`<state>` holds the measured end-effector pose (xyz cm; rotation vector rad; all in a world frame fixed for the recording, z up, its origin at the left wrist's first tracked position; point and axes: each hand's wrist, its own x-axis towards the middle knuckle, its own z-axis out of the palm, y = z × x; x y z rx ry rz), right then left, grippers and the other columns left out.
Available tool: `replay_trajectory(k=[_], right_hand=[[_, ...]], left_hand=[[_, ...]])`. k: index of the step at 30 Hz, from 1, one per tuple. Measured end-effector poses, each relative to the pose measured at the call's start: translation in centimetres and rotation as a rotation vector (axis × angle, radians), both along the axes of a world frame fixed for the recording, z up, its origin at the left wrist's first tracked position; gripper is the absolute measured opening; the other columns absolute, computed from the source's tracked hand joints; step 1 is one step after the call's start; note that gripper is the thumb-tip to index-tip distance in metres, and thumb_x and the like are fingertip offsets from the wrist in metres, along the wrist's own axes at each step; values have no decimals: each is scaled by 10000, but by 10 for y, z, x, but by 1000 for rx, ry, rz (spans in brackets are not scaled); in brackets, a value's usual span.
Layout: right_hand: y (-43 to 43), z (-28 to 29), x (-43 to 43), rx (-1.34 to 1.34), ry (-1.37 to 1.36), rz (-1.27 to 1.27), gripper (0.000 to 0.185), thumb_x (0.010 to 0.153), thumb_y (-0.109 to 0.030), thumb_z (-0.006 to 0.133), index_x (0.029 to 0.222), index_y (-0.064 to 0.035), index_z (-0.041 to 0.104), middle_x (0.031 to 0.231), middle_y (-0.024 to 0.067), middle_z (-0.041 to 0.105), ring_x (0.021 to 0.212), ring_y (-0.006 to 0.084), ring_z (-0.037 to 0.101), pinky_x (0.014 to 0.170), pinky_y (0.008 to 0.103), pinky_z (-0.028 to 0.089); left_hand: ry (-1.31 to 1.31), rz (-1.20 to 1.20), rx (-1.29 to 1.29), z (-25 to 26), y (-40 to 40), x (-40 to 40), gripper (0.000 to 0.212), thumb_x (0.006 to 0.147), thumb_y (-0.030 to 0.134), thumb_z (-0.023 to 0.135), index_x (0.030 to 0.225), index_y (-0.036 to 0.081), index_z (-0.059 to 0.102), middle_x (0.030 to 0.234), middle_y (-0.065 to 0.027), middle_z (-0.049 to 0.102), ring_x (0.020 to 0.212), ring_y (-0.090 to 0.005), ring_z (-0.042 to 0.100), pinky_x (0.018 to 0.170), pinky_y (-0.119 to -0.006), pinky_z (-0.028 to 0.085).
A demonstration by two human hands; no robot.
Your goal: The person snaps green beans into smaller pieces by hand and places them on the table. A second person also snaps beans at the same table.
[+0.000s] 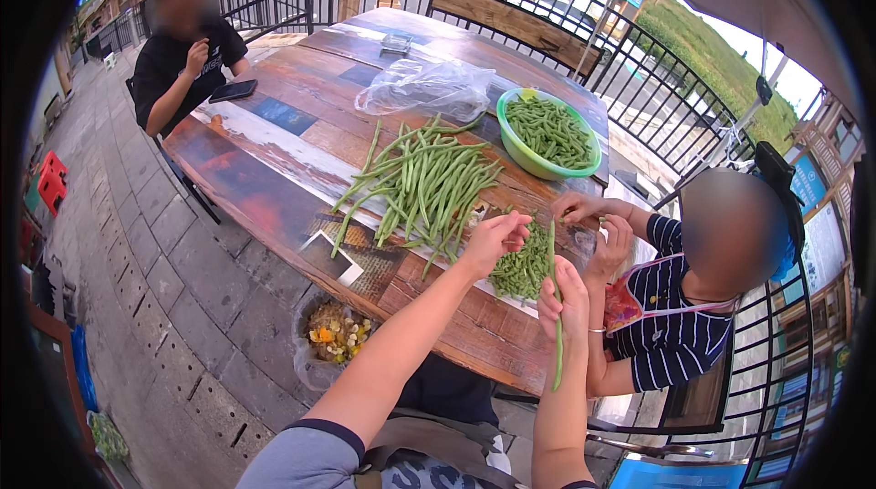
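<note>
My right hand (564, 297) is closed around a long green bean (556, 331), which stands roughly upright. To its left, above the table edge, my left hand (498, 241) has its fingers curled; whether a small piece is between them cannot be told. Below and between my hands lies a pile of short cut bean pieces (521, 266). A heap of whole green beans (431, 181) is spread on the wood-patterned table (274, 167). Behind the cut pieces, a green plastic basin (540, 166) holds many more bean pieces.
A co-worker's hands (602, 236) are close to my right hand, over the table's right side. Another person (185, 51) sits far left by a phone (233, 91). A clear plastic bag (428, 89) lies behind the beans. A lined waste bin (335, 335) stands below the near edge.
</note>
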<state>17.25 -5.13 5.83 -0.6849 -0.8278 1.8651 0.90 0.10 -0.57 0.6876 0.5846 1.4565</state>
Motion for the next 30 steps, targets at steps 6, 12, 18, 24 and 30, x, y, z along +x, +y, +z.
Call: replay_trajectory(k=[6,12,18,24,30], right_hand=[[-8,-37,-7,169,-360,-219,145,866,-188,555,887,-58,495,660,45,565,441,75,441,380,181,334],[-35,-65,-14,324,-414,-357,178,870,-184,559,907,-10,571,774,19,603,689,47,516,594,179,393],[-19,-84,-13,208,-310,-324,207,870,-160,556,964,18,604,813,10,576,696,57,482,618,188,391],[-22,-80,-22,211,-322,-178,200,885,-208,528,807,-32,576,650,4,528,512,39,448,422,160,292],[-18,-76,-12,-27,-59,41,206,892,-214,513,792,-36,526,618,7,479,514,78,471,414,165,312]], left_hand=[[162,-93,-21,36,-41,19,279,895,240,499,1015,6,590,876,-40,587,800,-107,532,718,-257,432],[184,-75,-33,17,-71,15,203,868,166,537,947,-13,593,779,-23,552,708,-99,510,643,-234,425],[240,-193,-139,-17,-88,14,174,860,146,536,890,-14,597,722,-28,541,620,-93,487,541,-223,404],[213,-255,-117,-38,-86,8,170,853,143,541,864,-18,596,726,-35,549,609,-86,491,518,-208,400],[195,-362,-28,-41,-89,3,172,856,145,540,857,-20,590,736,-38,553,608,-95,498,508,-207,399]])
